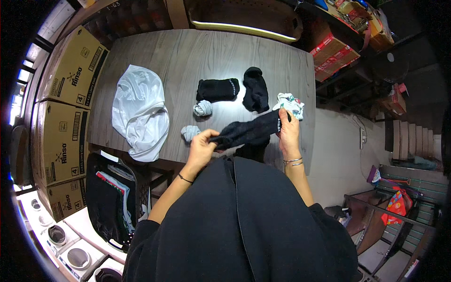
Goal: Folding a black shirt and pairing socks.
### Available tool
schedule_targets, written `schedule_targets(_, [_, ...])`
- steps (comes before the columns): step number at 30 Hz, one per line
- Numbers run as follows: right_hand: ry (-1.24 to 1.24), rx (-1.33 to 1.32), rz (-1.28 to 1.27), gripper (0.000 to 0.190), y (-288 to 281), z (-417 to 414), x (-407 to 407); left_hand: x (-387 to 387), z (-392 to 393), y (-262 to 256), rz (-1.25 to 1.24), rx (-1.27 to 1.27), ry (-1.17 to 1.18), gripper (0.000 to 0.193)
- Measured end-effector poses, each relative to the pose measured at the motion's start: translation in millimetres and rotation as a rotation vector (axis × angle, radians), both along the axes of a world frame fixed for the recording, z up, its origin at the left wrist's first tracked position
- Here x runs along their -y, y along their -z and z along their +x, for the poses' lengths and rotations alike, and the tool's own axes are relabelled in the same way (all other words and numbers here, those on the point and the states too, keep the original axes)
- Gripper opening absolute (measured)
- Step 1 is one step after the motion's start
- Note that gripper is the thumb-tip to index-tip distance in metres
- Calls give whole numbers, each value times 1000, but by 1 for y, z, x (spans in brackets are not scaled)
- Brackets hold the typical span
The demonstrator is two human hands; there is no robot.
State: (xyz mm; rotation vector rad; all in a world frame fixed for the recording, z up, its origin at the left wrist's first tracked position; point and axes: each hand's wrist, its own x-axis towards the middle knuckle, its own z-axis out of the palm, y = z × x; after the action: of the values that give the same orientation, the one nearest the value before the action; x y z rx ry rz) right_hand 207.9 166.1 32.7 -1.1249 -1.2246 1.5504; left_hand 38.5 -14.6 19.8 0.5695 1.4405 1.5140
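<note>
A black sock (246,132) is stretched between my two hands above the near edge of the wooden table (183,49). My left hand (204,146) pinches its toe end, and my right hand (289,132) grips the cuff, which bears white lettering. Beyond it lie a folded black sock bundle (217,90) and a loose black sock (255,90). Two balled grey socks (202,108) (190,133) rest to the left. A crumpled white patterned cloth (290,104) is just past my right hand. Dark fabric (252,149) shows below the held sock.
A white satin-like cloth (141,112) covers the table's left part. Stacked cardboard boxes (67,141) stand beyond the left edge. A black basket with folded clothes (111,197) is at the lower left, and a long plastic basket (246,30) lies past the far edge.
</note>
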Motion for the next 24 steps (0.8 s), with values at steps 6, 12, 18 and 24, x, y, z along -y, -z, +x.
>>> schedule_targets(6, [-180,481,0,33,67,37,-6,-1,19,57,-158,-394,349,19])
schedule_targets(12, [-137,164,-122,19,54,32,-3,-6,15,63,-238,-405,148,23])
schedule_targets(18, [-224,556,358,15,50,28,-5,-20,-22,21,-160,-840,-25,41])
schedule_targets(24, [-400,817,736,40,70,15,41,-36,-45,18,-245,-1231,-178,53])
